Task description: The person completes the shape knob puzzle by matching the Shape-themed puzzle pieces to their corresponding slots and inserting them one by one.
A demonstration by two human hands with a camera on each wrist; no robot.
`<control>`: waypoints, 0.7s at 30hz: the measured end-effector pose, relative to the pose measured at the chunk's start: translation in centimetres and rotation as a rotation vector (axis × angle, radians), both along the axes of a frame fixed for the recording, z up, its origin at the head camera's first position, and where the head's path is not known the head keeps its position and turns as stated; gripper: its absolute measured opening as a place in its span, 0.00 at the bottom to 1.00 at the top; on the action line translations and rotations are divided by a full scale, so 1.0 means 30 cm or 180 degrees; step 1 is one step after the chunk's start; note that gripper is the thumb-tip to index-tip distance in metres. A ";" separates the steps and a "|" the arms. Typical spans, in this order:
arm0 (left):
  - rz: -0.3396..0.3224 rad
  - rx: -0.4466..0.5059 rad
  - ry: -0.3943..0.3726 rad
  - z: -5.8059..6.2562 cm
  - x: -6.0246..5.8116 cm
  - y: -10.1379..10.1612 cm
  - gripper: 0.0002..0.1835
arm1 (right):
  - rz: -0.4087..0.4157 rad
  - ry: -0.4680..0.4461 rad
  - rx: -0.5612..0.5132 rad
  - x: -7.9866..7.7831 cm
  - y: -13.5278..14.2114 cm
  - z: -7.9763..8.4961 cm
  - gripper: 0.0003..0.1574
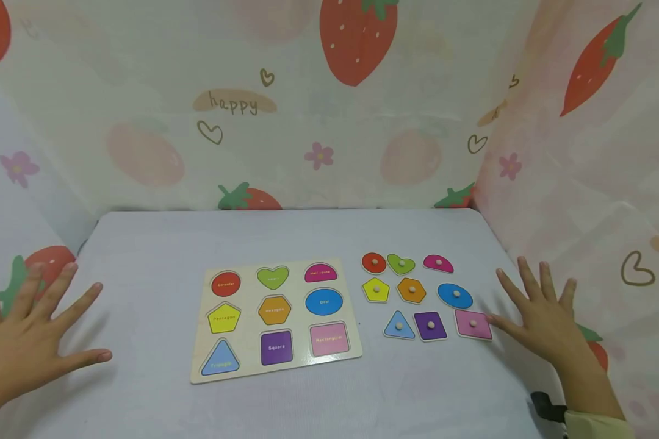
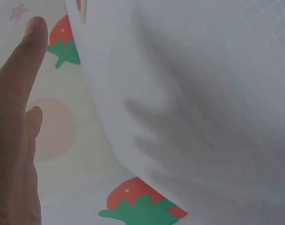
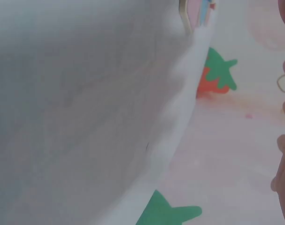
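White tabletop (image 1: 143,256) with rounded far corners, boxed in by strawberry-print fabric (image 1: 335,116) bearing the word "happy". Near the middle, lying flat and slightly skewed, a wooden shape puzzle board (image 1: 249,323) with nine labelled coloured shapes in three rows. Just to its right, in three loose rows of knobbed pieces: red circle (image 1: 374,270), green heart (image 1: 401,269) and magenta half round (image 1: 445,266) at the back; yellow pentagon (image 1: 376,297), orange hexagon (image 1: 411,297) and blue oval (image 1: 454,301) between; light-blue triangle (image 1: 399,333), purple square (image 1: 431,335) and pink rectangle (image 1: 473,333) nearest.

Only in the head view, the full board and whole set of pieces. In the left wrist view, a broad hand shadow (image 2: 170,89) across the tabletop and a pale sliver (image 2: 82,11) at the top, too cropped to identify. In the right wrist view, a slice of pink wooden-edged piece, with fingertips along the right border.

Left hand (image 1: 27,329) well apart from the board, back upward, fingers (image 1: 77,308) splayed and holding nothing. Right hand (image 1: 549,323) beside the pieces, likewise spread and empty, thumb tip at the pink rectangle's outer edge, contact impossible to tell. Behind it, a black strap (image 1: 548,407) and pale sleeve (image 1: 595,425).
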State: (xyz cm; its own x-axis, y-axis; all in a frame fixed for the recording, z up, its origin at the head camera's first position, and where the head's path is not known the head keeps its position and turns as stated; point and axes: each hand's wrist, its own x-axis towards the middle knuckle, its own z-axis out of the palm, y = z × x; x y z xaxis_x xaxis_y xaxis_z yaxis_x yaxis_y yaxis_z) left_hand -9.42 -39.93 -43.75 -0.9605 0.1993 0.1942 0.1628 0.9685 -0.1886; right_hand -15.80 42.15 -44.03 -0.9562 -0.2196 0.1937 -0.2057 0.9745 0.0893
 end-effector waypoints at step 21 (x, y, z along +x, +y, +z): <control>-0.0137 0.0234 -0.0036 0.004 -0.018 0.045 0.66 | 0.0165 0.0112 -0.0197 -0.037 -0.049 0.031 0.63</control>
